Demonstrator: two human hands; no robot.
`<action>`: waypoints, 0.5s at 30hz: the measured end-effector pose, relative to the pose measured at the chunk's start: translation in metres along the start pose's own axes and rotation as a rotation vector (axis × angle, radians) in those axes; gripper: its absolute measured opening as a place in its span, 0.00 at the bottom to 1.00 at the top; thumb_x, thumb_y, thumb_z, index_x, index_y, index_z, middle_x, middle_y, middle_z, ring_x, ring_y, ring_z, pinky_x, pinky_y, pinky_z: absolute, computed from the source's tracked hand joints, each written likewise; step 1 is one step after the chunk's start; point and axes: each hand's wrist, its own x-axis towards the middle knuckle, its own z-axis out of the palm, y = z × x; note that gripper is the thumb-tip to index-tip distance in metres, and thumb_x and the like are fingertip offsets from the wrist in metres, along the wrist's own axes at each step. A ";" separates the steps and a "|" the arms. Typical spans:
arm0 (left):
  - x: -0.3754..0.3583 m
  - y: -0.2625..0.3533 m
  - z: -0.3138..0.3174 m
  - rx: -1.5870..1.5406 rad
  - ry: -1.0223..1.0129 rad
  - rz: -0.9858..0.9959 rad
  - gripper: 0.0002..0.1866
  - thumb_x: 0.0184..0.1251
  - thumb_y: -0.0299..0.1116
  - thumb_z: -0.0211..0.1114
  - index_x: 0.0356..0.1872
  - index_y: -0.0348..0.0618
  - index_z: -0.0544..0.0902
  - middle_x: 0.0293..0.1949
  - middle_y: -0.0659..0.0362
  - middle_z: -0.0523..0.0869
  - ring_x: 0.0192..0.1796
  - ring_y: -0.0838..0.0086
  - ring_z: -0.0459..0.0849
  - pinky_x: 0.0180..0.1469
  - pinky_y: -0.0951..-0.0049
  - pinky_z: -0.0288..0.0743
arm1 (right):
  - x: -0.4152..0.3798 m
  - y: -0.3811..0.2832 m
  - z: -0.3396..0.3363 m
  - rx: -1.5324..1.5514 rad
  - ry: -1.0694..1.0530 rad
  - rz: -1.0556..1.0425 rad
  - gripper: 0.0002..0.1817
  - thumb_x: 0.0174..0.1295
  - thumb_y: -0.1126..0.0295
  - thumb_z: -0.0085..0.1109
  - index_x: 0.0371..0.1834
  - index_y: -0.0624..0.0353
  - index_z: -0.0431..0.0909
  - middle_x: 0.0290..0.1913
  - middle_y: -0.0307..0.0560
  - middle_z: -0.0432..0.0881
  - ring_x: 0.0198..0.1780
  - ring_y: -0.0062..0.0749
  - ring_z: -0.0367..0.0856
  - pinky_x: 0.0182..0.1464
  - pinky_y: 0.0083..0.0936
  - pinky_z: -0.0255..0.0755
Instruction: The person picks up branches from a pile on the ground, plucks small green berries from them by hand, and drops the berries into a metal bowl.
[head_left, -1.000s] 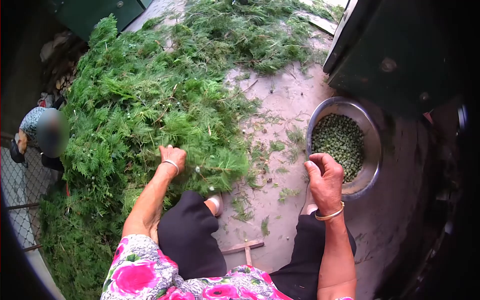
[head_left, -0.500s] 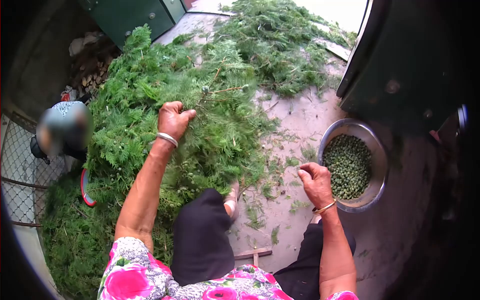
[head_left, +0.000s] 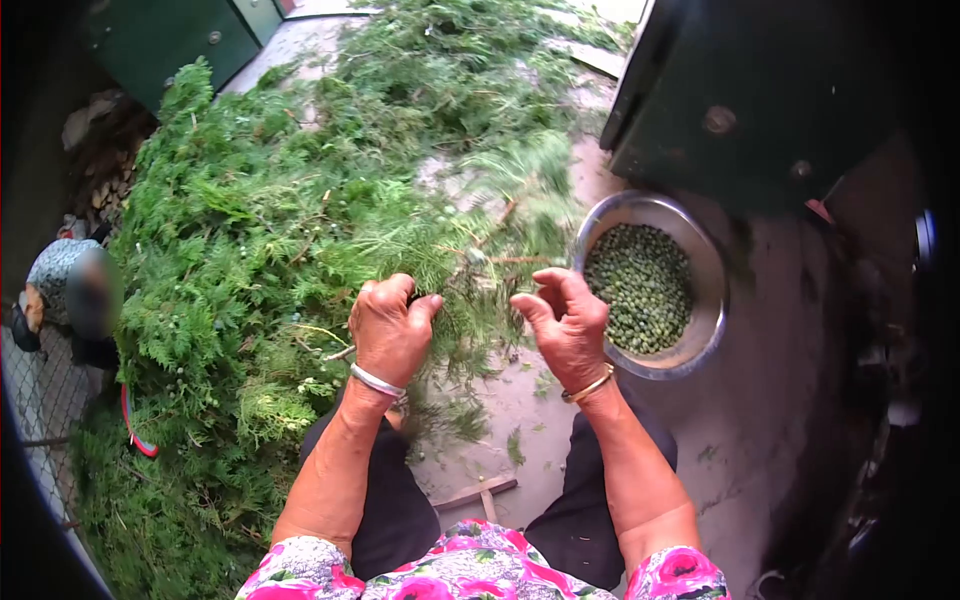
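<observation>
My left hand is closed around a leafy evergreen branch, whose green sprays fan out ahead of it, blurred by movement. A silver bangle circles that wrist. My right hand is just right of the branch, thumb and curled fingers apart, with nothing visible between them. Beside it stands a metal basin, holding a heap of small round green cones. A large pile of cut evergreen branches spreads to the left and ahead of my hands.
Another person is at the far left, near a wire-mesh fence. A dark green door panel stands at the upper right. A wooden piece lies between my legs. Leaf scraps litter the floor.
My left hand has brought the branch lower and to the right. My right hand has moved left and up, close to it. The view has shifted right.
</observation>
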 end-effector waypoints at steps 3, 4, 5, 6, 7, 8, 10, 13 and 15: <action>-0.006 0.011 0.009 0.003 -0.043 0.186 0.15 0.41 0.30 0.71 0.15 0.39 0.70 0.19 0.52 0.73 0.29 0.56 0.73 0.32 0.59 0.64 | 0.000 0.003 0.002 -0.078 -0.070 0.007 0.22 0.46 0.66 0.74 0.41 0.62 0.74 0.19 0.41 0.76 0.19 0.30 0.76 0.24 0.26 0.70; -0.007 0.013 0.012 -0.004 -0.054 0.186 0.15 0.41 0.30 0.71 0.15 0.39 0.70 0.19 0.52 0.73 0.29 0.56 0.73 0.32 0.59 0.64 | 0.000 0.005 0.000 -0.187 -0.119 -0.012 0.21 0.47 0.65 0.73 0.40 0.62 0.75 0.19 0.42 0.76 0.20 0.33 0.76 0.25 0.27 0.71; -0.008 0.015 0.014 0.001 -0.075 0.239 0.15 0.41 0.29 0.71 0.16 0.40 0.70 0.19 0.52 0.73 0.28 0.55 0.73 0.33 0.59 0.65 | 0.000 0.007 0.000 -0.193 -0.145 -0.029 0.20 0.48 0.66 0.72 0.40 0.62 0.75 0.19 0.44 0.76 0.20 0.34 0.77 0.25 0.27 0.71; -0.008 0.015 0.015 0.007 -0.097 0.291 0.15 0.40 0.29 0.72 0.16 0.40 0.70 0.19 0.52 0.73 0.28 0.55 0.73 0.33 0.58 0.65 | -0.001 0.009 0.001 -0.198 -0.171 -0.045 0.18 0.49 0.67 0.71 0.39 0.62 0.75 0.19 0.45 0.76 0.20 0.36 0.77 0.26 0.28 0.71; -0.008 0.014 0.016 0.004 -0.117 0.320 0.14 0.39 0.28 0.72 0.17 0.41 0.71 0.19 0.52 0.74 0.29 0.54 0.73 0.34 0.58 0.66 | -0.001 0.012 0.002 -0.203 -0.173 -0.040 0.18 0.49 0.67 0.71 0.39 0.62 0.75 0.19 0.45 0.76 0.20 0.36 0.77 0.26 0.28 0.71; -0.007 0.013 0.017 0.000 -0.122 0.317 0.14 0.39 0.28 0.72 0.17 0.41 0.71 0.19 0.52 0.74 0.29 0.54 0.73 0.34 0.58 0.66 | -0.002 0.015 0.004 -0.216 -0.169 -0.070 0.14 0.51 0.69 0.69 0.37 0.62 0.76 0.20 0.44 0.77 0.20 0.33 0.77 0.26 0.27 0.71; -0.006 0.013 0.016 0.052 -0.121 0.376 0.13 0.40 0.27 0.71 0.18 0.40 0.71 0.20 0.52 0.74 0.29 0.54 0.74 0.34 0.58 0.67 | -0.004 0.018 0.005 -0.232 -0.171 -0.090 0.10 0.52 0.72 0.66 0.35 0.63 0.77 0.20 0.43 0.78 0.21 0.30 0.77 0.25 0.26 0.71; -0.004 0.012 0.011 0.068 -0.125 0.384 0.13 0.40 0.27 0.71 0.19 0.40 0.72 0.21 0.51 0.74 0.30 0.53 0.74 0.35 0.58 0.67 | 0.003 0.017 0.000 0.410 -0.235 0.509 0.03 0.57 0.76 0.58 0.28 0.64 0.78 0.23 0.38 0.79 0.24 0.16 0.77 0.25 0.17 0.70; -0.001 0.004 0.010 0.094 -0.097 0.400 0.13 0.39 0.27 0.71 0.19 0.39 0.71 0.21 0.51 0.74 0.31 0.53 0.74 0.35 0.58 0.67 | 0.013 0.016 -0.008 0.767 -0.122 0.724 0.03 0.57 0.77 0.54 0.30 0.64 0.77 0.23 0.41 0.79 0.22 0.18 0.75 0.25 0.14 0.69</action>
